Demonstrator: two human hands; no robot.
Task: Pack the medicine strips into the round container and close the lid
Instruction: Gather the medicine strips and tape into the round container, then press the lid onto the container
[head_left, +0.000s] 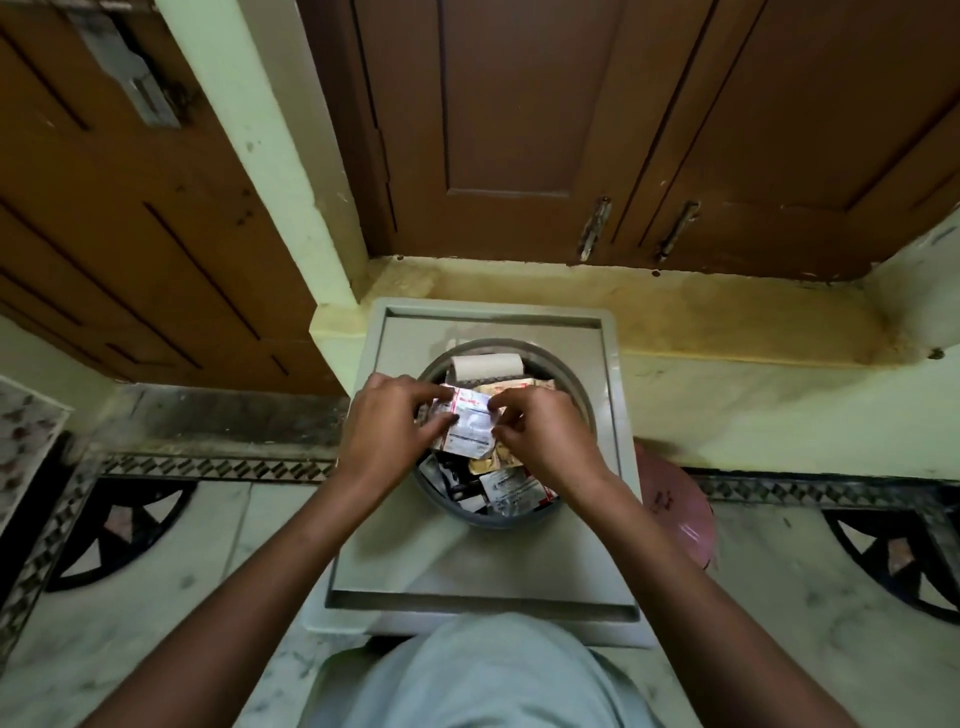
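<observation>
A grey round container (566, 370) stands open on a pale square stool (613, 415). Several medicine strips (514, 486) and a white paper roll (485, 365) lie inside it. Both hands hover over its mouth and share one silver strip with red print (470, 421). My left hand (387, 431) pinches the strip's left edge. Pinching the right edge is my right hand (545, 439). The hands hide the middle of the container.
A pink round object (680, 506), maybe the lid, lies on the floor to the right of the stool. Brown wooden doors and a yellow ledge stand behind. Marble floor with dark inlay surrounds the stool. My knee is at the bottom.
</observation>
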